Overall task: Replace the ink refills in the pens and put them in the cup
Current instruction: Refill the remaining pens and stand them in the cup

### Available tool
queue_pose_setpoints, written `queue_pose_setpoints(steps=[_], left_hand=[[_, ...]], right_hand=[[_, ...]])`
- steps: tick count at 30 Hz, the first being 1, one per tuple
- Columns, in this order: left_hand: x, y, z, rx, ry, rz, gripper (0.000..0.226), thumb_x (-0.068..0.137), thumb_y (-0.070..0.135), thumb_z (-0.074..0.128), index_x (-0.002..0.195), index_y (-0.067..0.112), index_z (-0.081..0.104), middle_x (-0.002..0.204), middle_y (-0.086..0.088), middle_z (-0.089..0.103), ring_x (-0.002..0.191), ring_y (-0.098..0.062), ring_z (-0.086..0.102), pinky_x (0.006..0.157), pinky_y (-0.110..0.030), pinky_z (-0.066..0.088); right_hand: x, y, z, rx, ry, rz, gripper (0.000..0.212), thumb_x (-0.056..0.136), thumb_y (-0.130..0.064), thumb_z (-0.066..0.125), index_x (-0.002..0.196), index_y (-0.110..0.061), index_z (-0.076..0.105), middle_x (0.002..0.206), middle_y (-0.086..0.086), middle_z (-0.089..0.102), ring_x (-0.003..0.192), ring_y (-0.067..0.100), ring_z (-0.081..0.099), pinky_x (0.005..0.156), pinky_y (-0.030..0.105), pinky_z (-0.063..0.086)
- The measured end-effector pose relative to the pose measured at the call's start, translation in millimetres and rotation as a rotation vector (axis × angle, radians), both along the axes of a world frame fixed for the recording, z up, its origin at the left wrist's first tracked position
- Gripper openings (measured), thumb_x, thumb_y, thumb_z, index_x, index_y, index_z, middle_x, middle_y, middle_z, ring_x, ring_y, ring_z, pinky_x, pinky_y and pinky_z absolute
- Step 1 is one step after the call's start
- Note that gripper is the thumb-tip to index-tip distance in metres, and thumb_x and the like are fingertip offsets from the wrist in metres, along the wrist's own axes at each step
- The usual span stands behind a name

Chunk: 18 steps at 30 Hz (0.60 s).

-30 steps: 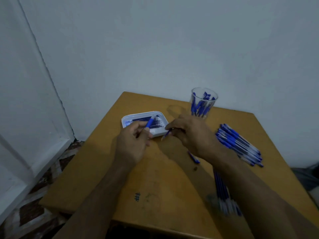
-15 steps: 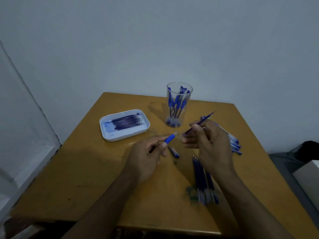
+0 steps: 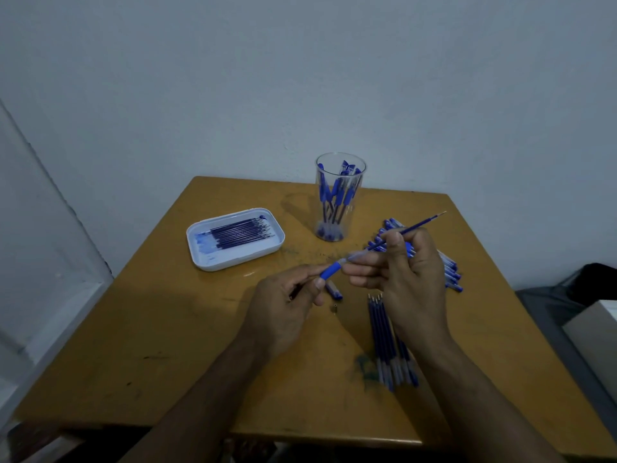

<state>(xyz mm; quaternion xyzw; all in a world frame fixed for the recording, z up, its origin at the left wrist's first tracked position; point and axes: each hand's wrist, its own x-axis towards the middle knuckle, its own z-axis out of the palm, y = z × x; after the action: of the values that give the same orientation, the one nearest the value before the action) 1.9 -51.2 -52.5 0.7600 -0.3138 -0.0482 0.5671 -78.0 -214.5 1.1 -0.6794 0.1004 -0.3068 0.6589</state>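
Note:
My left hand (image 3: 287, 302) grips a pen barrel with a blue grip (image 3: 330, 270), its open end pointing up and right. My right hand (image 3: 404, 272) pinches a thin blue refill (image 3: 417, 226), tip toward the far right, its clear back end meeting the barrel's mouth. A clear cup (image 3: 340, 198) with several blue pens stands at the back centre of the table. A white tray (image 3: 233, 240) to its left holds several dark refills. A row of refills (image 3: 384, 339) lies under my right wrist. A pile of blue pens (image 3: 447, 265) lies behind my right hand.
On the wooden table (image 3: 167, 345), a blue pen cap (image 3: 334, 290) and a small dark piece (image 3: 335, 308) lie between my hands. A blue ink smear (image 3: 365, 365) marks the table near the refills. A white box (image 3: 597, 332) sits off the table's right edge. Walls close the back and left.
My view swung from the tray to the table's centre. My right hand brought a refill up and lowered its back end to the barrel held in my left hand.

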Motion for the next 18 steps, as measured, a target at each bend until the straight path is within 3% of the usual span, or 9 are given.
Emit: queue_pose_setpoints(steps=[4, 9, 15, 18], left_hand=[[-2.1, -0.6, 0.6, 0.005, 0.021, -0.011, 0.030, 0.097, 0.040, 0.055, 0.127, 0.039, 0.064, 0.080, 0.007, 0.072, 0.065, 0.002, 0.061, 0.065, -0.020, 0.048], [-2.8, -0.5, 1.0, -0.008, 0.021, -0.009, 0.028, 0.101, 0.025, 0.059, 0.127, 0.035, 0.066, 0.079, 0.010, 0.072, 0.066, 0.004, 0.060, 0.064, -0.016, 0.047], [-3.7, 0.0, 1.3, -0.015, 0.033, -0.016, 0.028, 0.100, 0.026, 0.060, 0.122, 0.041, 0.065, 0.081, 0.012, 0.073, 0.066, 0.003, 0.061, 0.063, -0.016, 0.048], [-3.4, -0.1, 0.9, 0.000, 0.019, -0.009, 0.028, 0.100, 0.027, 0.060, 0.125, 0.039, 0.065, 0.081, 0.009, 0.072, 0.067, 0.001, 0.062, 0.063, -0.016, 0.049]], right_hand=[[-0.2, -0.3, -1.9, -0.032, 0.023, -0.006, 0.018, 0.108, -0.028, 0.038, 0.101, -0.013, 0.047, 0.082, 0.016, 0.076, 0.072, 0.033, 0.076, 0.060, 0.047, 0.063], [-0.8, -0.3, -3.0, -0.044, 0.015, -0.004, 0.019, 0.108, -0.029, 0.038, 0.101, -0.014, 0.046, 0.082, 0.016, 0.075, 0.071, 0.032, 0.076, 0.057, 0.043, 0.063], [-0.3, -1.2, -3.9, -0.046, 0.036, 0.006, 0.020, 0.109, -0.027, 0.038, 0.103, -0.009, 0.047, 0.082, 0.014, 0.076, 0.072, 0.031, 0.076, 0.056, 0.042, 0.063], [-0.7, -4.6, -4.0, -0.103, 0.117, 0.049, 0.025, 0.107, -0.025, 0.045, 0.103, -0.004, 0.057, 0.085, 0.009, 0.076, 0.076, 0.025, 0.077, 0.060, 0.041, 0.063]])
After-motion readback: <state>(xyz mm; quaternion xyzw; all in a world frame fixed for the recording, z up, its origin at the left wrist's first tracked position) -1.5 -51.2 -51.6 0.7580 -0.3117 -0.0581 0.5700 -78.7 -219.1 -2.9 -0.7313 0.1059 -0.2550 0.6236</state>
